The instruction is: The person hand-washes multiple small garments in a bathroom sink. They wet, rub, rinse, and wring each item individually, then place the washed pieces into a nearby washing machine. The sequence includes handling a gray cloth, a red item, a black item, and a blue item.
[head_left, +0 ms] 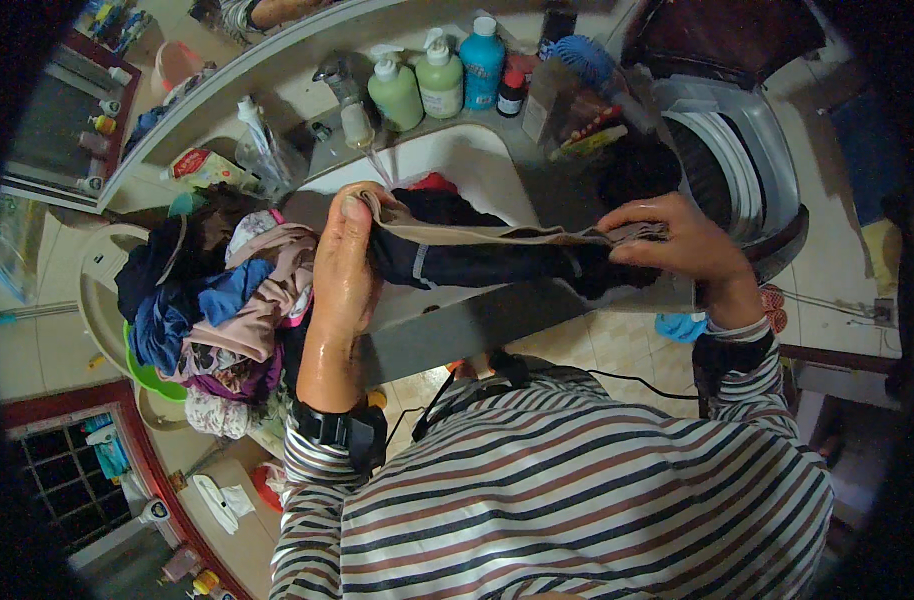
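Observation:
A dark garment with a beige waistband (497, 262) is stretched sideways between my two hands, above the front of a white sink (497, 165). My left hand (349, 235) looks wet and is closed on the band's left end, thumb on top. At the other end my right hand (672, 235) pinches the same band between thumb and fingers. Behind the garment, dark and red cloth (432, 183) lies in the basin, partly hidden. The faucet (355, 120) stands at the basin's back left, with what looks like water running down from it.
A heap of mixed clothes (247, 290) rises left of the sink, over a green basin (147, 365). Pump bottles (395, 95) and a blue bottle (482, 65) line the back ledge. An open washing machine (727, 170) stands at right, near a dark cloth bundle (637, 170).

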A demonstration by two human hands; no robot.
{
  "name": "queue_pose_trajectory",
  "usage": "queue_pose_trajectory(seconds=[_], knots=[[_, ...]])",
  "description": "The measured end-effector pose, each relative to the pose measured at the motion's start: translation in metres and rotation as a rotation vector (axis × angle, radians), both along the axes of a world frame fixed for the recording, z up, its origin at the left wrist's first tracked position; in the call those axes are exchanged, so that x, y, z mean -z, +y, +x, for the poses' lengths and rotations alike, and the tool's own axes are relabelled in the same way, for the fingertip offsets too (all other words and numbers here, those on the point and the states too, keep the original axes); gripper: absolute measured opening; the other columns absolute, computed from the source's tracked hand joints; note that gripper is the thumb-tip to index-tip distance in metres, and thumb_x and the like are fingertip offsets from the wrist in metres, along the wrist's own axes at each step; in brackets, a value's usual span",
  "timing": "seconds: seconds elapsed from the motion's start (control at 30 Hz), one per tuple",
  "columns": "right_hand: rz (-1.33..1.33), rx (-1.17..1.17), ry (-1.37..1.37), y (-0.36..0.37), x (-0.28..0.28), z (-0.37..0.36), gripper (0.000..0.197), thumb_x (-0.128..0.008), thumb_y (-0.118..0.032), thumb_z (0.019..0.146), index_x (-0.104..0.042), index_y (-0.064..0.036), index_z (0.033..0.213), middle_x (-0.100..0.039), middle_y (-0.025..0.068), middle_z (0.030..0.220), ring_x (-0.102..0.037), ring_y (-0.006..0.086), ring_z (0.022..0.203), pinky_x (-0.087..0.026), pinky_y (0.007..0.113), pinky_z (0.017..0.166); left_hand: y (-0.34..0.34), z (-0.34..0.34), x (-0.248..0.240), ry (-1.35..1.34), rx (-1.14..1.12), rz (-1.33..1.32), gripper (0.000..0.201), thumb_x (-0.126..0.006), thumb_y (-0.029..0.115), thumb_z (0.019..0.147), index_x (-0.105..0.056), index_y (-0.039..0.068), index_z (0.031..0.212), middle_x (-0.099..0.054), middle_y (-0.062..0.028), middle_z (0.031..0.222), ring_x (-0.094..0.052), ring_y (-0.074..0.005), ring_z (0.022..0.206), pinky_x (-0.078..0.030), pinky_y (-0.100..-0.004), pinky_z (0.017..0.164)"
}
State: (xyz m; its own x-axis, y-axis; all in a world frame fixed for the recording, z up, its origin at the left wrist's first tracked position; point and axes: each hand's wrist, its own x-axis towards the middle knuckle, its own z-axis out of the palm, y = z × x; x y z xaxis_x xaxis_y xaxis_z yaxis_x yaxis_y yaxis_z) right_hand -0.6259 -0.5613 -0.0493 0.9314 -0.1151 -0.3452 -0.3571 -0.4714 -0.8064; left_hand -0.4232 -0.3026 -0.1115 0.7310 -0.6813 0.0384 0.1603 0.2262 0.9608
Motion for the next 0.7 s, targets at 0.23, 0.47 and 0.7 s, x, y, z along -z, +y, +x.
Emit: queue_pose_trajectory(seconds=[0.23, 0.47, 0.7], knots=[[-0.255, -0.118, -0.176, 0.007, -0.002, 0.009, 0.022, -0.057, -0.016, 0.082, -0.059, -0.0003, 0.097, -0.057, 0.0004, 0.085, -0.051, 0.008, 0.076, -0.042, 0.024, 0.068, 0.008, -0.006, 0.007, -0.044, 0.379, 0.051, 0.056, -0.078, 0.006, 0.056, -0.05, 0.011, 0.104, -0.05, -0.0007, 0.092, -0.048, -0.0112, 0.088, -0.039, -0.0245, 0.078], [0.161, 0.215, -0.109, 0.014, 0.033, 0.007, 0.027, -0.05, -0.016, 0.087, -0.053, 0.0001, 0.108, -0.057, 0.0053, 0.098, -0.054, 0.0114, 0.089, -0.041, 0.024, 0.081, 0.009, -0.028, 0.015, 0.302, 0.057, 0.263, 0.041, -0.061, 0.042, 0.078, -0.056, 0.006, 0.098, -0.058, 0.0004, 0.085, -0.05, -0.0064, 0.067, -0.037, -0.0175, 0.053], [0.578, 0.067, -0.256, 0.03, 0.08, 0.014, 0.057, -0.052, -0.037, 0.083, -0.033, -0.0071, 0.128, -0.052, 0.006, 0.107, -0.05, 0.0147, 0.096, -0.041, 0.027, 0.079, -0.021, -0.043, 0.021, 0.171, 0.141, 0.554, 0.059, -0.044, 0.05, 0.086, -0.048, 0.0, 0.118, -0.053, -0.0057, 0.103, -0.047, -0.0126, 0.089, -0.04, -0.0244, 0.074]])
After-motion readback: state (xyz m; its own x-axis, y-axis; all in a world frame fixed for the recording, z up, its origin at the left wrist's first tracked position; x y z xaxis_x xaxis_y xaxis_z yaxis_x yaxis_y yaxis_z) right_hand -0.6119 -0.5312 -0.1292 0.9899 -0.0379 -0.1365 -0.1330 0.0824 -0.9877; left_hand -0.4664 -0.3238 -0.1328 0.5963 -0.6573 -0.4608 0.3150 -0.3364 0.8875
